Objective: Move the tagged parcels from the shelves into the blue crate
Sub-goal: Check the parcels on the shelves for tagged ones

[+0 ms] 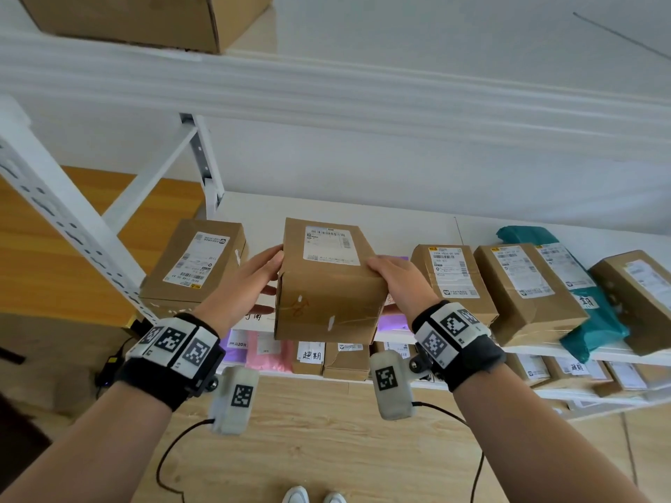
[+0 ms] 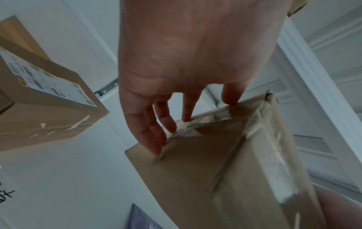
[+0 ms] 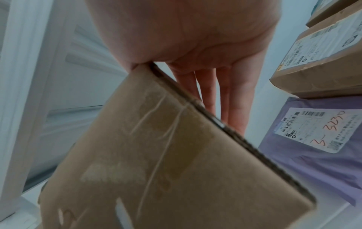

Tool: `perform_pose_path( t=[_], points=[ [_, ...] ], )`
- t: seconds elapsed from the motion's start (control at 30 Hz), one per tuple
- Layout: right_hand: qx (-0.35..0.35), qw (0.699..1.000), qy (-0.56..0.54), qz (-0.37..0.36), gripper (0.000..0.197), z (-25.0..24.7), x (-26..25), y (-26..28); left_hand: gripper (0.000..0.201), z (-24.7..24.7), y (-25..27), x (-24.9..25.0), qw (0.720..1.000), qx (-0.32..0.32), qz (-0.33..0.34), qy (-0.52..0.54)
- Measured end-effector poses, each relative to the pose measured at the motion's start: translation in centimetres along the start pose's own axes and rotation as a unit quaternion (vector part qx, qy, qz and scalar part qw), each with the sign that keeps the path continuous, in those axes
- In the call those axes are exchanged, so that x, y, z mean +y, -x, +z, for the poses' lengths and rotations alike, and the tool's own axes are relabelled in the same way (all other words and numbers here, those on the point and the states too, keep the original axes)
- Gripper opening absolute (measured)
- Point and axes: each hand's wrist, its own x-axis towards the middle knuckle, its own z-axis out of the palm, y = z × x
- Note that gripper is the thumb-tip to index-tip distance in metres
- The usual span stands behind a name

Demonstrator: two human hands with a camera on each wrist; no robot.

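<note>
A white metal shelf (image 1: 363, 208) against a pale wall carries a row of parcels, with wooden flooring below.

The left hand's fingers (image 2: 156, 139) lie fairly straight and spread, their tips pressing the left face of a brown cardboard parcel (image 1: 326, 285). The right hand's fingers (image 3: 233, 111) lie straight along the opposite face, with the thumb on top at the near corner. The left hand (image 1: 247, 281) and right hand (image 1: 399, 285) squeeze the parcel between them, and it sits just above or at the front edge of the shelf; whether it has lifted clear cannot be told.

The parcel is a taped carton with a white shipping label on top and a red scrawl on its front face. It looks stiff and holds its shape. The tape is glossy and may be slippery. A grip on opposite faces, or with fingers under the bottom edge, seems safest. Its weight cannot be judged.

Beside it sit another labelled carton (image 1: 196, 263) to the left, more cartons (image 1: 450, 281) to the right, and a purple mailer (image 3: 313, 147) lying flat. The blue crate is not in view.
</note>
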Motion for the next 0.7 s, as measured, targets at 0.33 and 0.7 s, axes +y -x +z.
perform_pose_path(
  t=[0.33, 0.7],
  points=[
    [-0.007, 0.991, 0.009, -0.136, 0.042, 1.1, 1.3, -0.3, 0.056, -0.3, 0.0, -0.8, 0.998, 0.017, 0.053, 0.033],
    [0.0, 0.989, 0.009, -0.15, 0.06, 1.9, 4.3, -1.1, 0.07, 0.2, -0.3, -4.0, 0.994, 0.037, 0.088, 0.045]
  ],
)
